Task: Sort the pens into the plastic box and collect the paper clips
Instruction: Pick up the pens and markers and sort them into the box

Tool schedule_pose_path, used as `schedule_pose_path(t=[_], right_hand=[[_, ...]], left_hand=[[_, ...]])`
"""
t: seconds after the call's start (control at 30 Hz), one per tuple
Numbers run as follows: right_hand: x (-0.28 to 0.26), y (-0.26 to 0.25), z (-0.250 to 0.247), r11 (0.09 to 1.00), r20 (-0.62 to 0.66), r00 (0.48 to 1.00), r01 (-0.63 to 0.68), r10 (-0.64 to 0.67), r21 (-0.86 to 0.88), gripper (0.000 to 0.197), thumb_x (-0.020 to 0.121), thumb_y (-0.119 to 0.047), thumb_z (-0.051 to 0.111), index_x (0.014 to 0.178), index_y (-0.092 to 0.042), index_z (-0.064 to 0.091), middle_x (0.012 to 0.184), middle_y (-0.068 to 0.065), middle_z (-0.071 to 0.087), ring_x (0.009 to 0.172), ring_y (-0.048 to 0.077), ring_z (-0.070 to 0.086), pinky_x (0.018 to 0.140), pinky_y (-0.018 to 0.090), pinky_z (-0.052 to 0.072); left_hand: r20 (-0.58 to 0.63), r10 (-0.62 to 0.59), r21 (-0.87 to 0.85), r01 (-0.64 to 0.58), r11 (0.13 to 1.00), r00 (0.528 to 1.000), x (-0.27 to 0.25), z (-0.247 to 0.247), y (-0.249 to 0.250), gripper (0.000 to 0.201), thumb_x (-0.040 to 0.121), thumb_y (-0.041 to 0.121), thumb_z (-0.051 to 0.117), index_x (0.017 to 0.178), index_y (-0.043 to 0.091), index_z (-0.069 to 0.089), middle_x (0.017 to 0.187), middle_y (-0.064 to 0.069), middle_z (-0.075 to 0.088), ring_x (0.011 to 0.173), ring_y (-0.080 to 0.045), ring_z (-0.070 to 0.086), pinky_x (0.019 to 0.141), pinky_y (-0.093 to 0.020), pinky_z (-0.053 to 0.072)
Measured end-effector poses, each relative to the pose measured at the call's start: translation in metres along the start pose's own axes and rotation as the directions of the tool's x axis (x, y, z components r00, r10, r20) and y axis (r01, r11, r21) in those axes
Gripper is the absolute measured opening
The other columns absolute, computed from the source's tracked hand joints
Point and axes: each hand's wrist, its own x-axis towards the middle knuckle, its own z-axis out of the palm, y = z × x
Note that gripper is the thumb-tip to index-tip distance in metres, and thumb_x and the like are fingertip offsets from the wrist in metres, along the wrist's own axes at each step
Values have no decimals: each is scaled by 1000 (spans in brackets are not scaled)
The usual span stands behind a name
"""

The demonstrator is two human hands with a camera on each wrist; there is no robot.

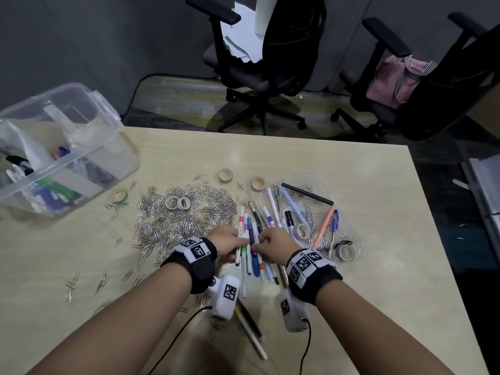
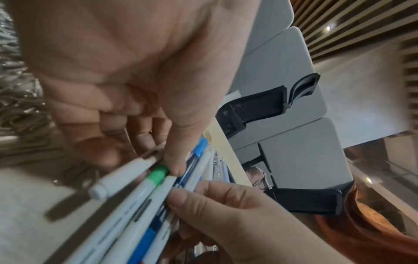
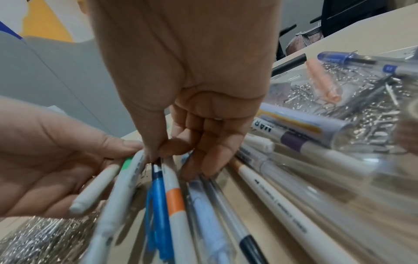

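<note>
A big pile of paper clips (image 1: 186, 215) lies on the worktop (image 1: 351, 293) just left of the hands, some touching the pens. Tape rolls (image 1: 177, 203) sit on the pile. A clear tray (image 1: 349, 209) with more pens and clips is just right. The plastic box (image 1: 67, 147) stands far off to the left. The left hand (image 1: 230, 243) and right hand (image 1: 273, 243) are close together, both pinching the bunch of pens (image 1: 251, 247) between them.
</note>
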Motion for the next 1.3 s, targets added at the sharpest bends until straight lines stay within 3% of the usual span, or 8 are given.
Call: schedule_pose_path(t=[0.17, 0.27, 0.43, 0.67, 0.87, 1.03, 1.13, 1.3], right_hand=[[-11, 4, -8, 997, -52, 998, 27, -24, 66, 28, 87, -27, 67, 70, -16, 48, 63, -1, 53, 54, 9, 49, 52, 20, 41], [-16, 7, -13, 989, -74, 997, 22, -12, 143, 27, 90, -24, 64, 73, -17, 44, 60, -6, 50, 50, 6, 46, 49, 18, 38], [-18, 9, -12, 972, -63, 996, -45, 61, 230, 19, 84, -14, 70, 81, -10, 51, 67, 1, 56, 58, 13, 57, 60, 28, 53], [-8, -4, -2, 987, -103, 990, -108, 95, -123, 46, 72, -18, 77, 58, -18, 33, 57, -1, 35, 51, 13, 34, 46, 24, 29], [-3, -26, 15, 935, -142, 977, -196, 159, -297, 19, 79, -12, 69, 80, -11, 50, 72, 0, 53, 74, 21, 56, 62, 25, 47], [-2, -41, 24, 895, -101, 980, -199, 173, -400, 7, 88, -12, 60, 86, -8, 55, 80, 6, 57, 76, 24, 58, 71, 30, 52], [-2, -47, 30, 875, -91, 981, -192, 170, -444, 19, 94, -22, 55, 100, -5, 61, 100, 11, 64, 92, 27, 64, 73, 32, 49], [-3, -75, 30, 861, -45, 991, -134, 129, -490, 28, 96, -16, 52, 120, -1, 54, 104, 11, 52, 94, 23, 58, 84, 28, 50]], left_hand=[[-9, 63, -76, -64, 995, 998, -5, -9, 9, 10, 84, 11, 69, 78, 5, 65, 84, -19, 70, 77, -37, 68, 71, -45, 58], [-32, 81, -170, -86, 982, 996, -11, -18, 13, 4, 85, 4, 67, 85, 1, 65, 92, -23, 68, 86, -36, 67, 83, -50, 56], [-49, 108, -207, -116, 972, 993, -18, -32, 15, 9, 88, 6, 62, 92, -2, 62, 98, -26, 67, 86, -36, 67, 86, -50, 55], [-64, 94, -273, -108, 956, 994, -28, -43, 8, 11, 90, 4, 59, 101, 0, 58, 100, -24, 69, 95, -40, 67, 82, -52, 55], [-84, 105, -266, -123, 956, 991, -34, -57, -2, 17, 90, 14, 62, 104, 4, 62, 96, -13, 73, 94, -32, 69, 87, -51, 54], [-102, 114, -259, -138, 956, 988, -38, -74, -9, 21, 91, 17, 61, 108, 5, 61, 97, -12, 69, 88, -28, 67, 73, -41, 58], [-120, 139, -254, -166, 953, 983, -40, -86, -15, 21, 90, 22, 61, 109, 12, 59, 103, -12, 68, 95, -30, 66, 78, -45, 58], [-102, 174, -305, -197, 932, 979, -51, -111, -18, 17, 92, 19, 59, 108, 14, 58, 108, -16, 65, 90, -30, 65, 77, -47, 58]])
